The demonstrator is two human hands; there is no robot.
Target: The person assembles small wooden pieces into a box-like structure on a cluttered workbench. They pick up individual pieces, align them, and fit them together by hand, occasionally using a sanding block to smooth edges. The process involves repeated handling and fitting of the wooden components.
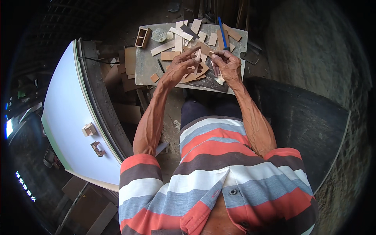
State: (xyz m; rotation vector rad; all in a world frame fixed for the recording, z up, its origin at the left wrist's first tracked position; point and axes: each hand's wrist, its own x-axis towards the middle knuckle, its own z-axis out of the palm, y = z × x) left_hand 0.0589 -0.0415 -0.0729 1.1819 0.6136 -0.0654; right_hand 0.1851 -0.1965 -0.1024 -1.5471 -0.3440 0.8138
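My left hand [183,65] is over the work table [143,62], its fingers closed on a thin, pale wooden strip [197,62] that stands nearly upright. Just to its right, my right hand [229,65] is curled with thumb and fingers pinched together. A small light wooden piece [212,53] shows at its fingertips. Below those fingers a pinkish-brown piece [215,69] is visible, but I cannot tell whether it is held. Under the hands lies a flat wooden piece with rounded cutouts [201,71]. The two hands are close together but apart.
Several wooden offcuts [162,47] are strewn across the table. A small open wooden box [143,37] and a clear plastic bag [158,35] lie at its far left, a blue-handled tool [222,31] at the far right. On the left, a white panel [70,113] bears two small wooden assemblies [89,129].
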